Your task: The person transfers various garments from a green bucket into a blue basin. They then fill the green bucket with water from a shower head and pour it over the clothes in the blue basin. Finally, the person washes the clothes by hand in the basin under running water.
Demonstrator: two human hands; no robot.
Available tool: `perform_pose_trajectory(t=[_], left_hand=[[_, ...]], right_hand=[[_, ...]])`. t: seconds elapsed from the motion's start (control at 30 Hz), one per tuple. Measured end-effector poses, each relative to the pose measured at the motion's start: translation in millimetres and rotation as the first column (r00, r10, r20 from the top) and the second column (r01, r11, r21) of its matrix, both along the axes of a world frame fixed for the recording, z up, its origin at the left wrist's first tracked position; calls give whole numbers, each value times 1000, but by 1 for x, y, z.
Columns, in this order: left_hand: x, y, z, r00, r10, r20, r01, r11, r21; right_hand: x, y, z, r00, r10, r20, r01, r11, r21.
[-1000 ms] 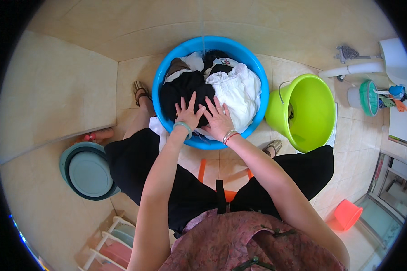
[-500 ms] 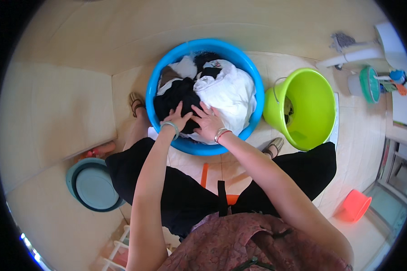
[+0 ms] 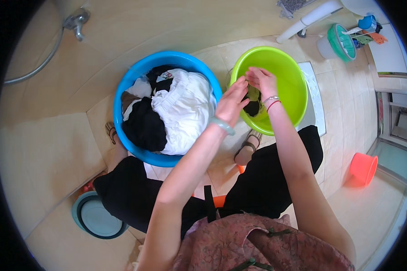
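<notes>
My left hand (image 3: 232,105), a pale bangle on its wrist, is over the near-left rim of a lime-green bucket (image 3: 291,90). Its fingers are stretched out and hold nothing I can see. Above the bucket's opening is my right hand (image 3: 263,82), slightly blurred, fingers extended and seemingly without a load. Some dark and olive cloth (image 3: 252,107) lies inside the bucket, partly covered by my hands. To the left stands a blue basin (image 3: 133,147) heaped with laundry: a white garment (image 3: 185,108), a black garment (image 3: 144,126) and smaller grey and brown pieces.
A wall tap (image 3: 78,22) with a shower hose is at upper left. A grey-blue basin (image 3: 97,217) sits by my left leg. At right are a small coral bucket (image 3: 364,169) and a waste bin (image 3: 337,43) with a green liner. A white pipe (image 3: 309,20) runs behind the lime bucket.
Both hands have left the laundry in the blue basin and moved right to the lime-green bucket. The view has shifted, bringing the tap into sight.
</notes>
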State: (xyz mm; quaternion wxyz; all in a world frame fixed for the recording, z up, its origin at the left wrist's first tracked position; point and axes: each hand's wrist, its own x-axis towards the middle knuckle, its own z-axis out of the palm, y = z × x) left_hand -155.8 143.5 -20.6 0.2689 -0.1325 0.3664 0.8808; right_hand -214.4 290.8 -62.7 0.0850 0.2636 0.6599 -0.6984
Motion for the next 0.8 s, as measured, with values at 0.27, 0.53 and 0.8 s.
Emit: perform_pose_trajectory(t=[0.27,0.53,0.8], left_hand=[[-5,46,-34,986,9,165,-3,999,-38],[-5,38,-34,980,41,194,-30,998,-62],[-7,41,-31,978,32,205,-27,999,-28]], right_hand=[[41,83,-166,730,393,559,-680,491,544],[41,53,-180,702,368,609,-706,471,529],[20,77,-158,930,92,355,-309,719,623]])
